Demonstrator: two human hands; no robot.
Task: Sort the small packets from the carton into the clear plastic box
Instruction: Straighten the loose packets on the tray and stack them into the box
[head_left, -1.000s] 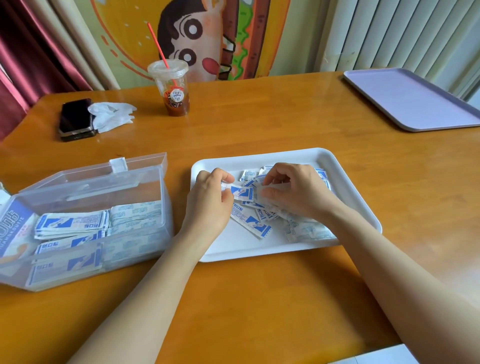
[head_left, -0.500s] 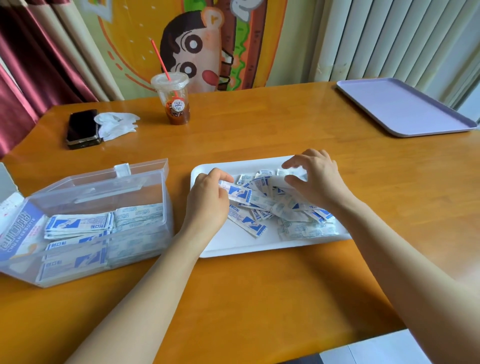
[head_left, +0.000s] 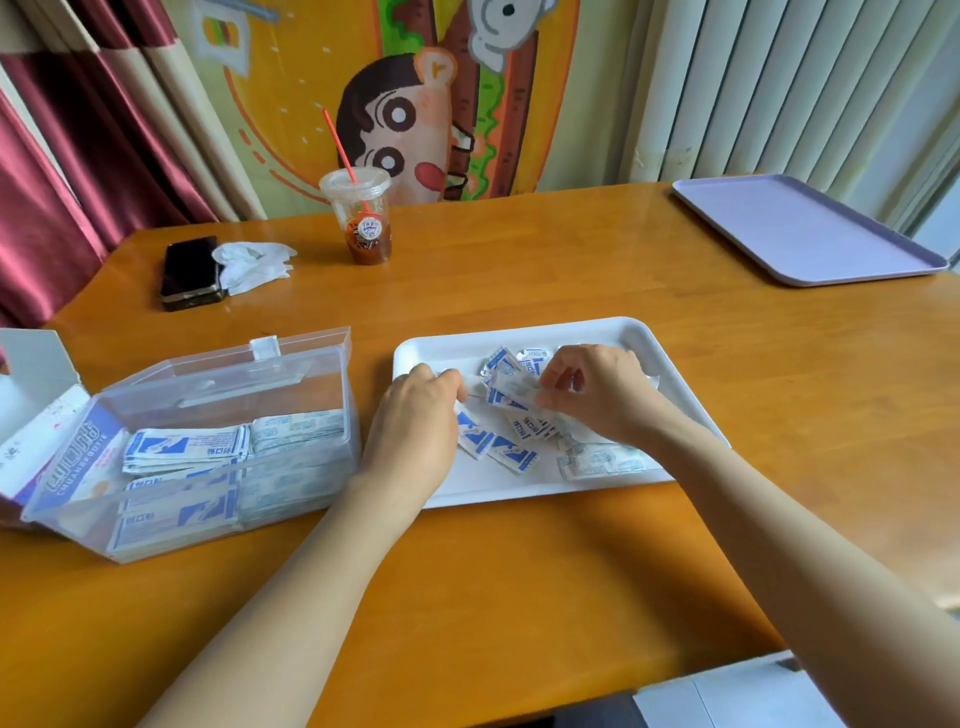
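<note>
On the wooden worktop (head_left: 519, 582), both hands reach into a white tray (head_left: 519, 328) holding a loose heap of blue-and-white packets (head_left: 511, 454). The left hand (head_left: 415, 421) has its fingers curled, gripping some of the packets at the heap's left edge. The right hand (head_left: 605, 395) pinches one between thumb and forefinger. Left of the tray stands the clear plastic box (head_left: 218, 373), lid open, with sorted stacks inside; the carton (head_left: 31, 447) lies just beside it. Farther back are a phone (head_left: 189, 273), a tissue (head_left: 254, 265), a cup (head_left: 361, 218) and a lilac tray (head_left: 805, 228).
</note>
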